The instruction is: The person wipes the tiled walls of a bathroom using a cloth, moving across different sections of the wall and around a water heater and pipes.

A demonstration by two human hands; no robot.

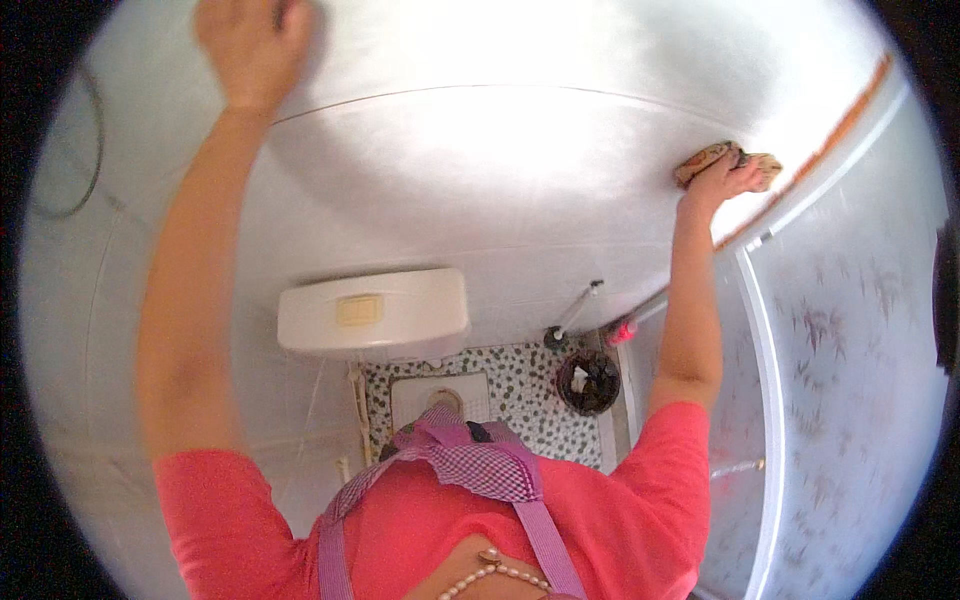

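My right hand (721,180) presses a folded, patterned tan cloth (763,171) against the white wall (480,172), close to its right corner. At the upper left, my left hand (255,56) is raised in front of the same wall. The picture's top edge cuts off its fingers, so whether it holds anything does not show. A thin dark seam (480,86) curves across the wall between the two hands. Along the corner beside the cloth runs an orange-brown strip (844,124).
Below the wall hangs a white cistern (405,330) with a yellowish push button, above a squat toilet (476,394) set in a pebble-patterned floor (517,382). A waste bin (589,405) and a long-handled brush (576,309) stand right. A white-framed frosted panel (862,360) borders the right side.
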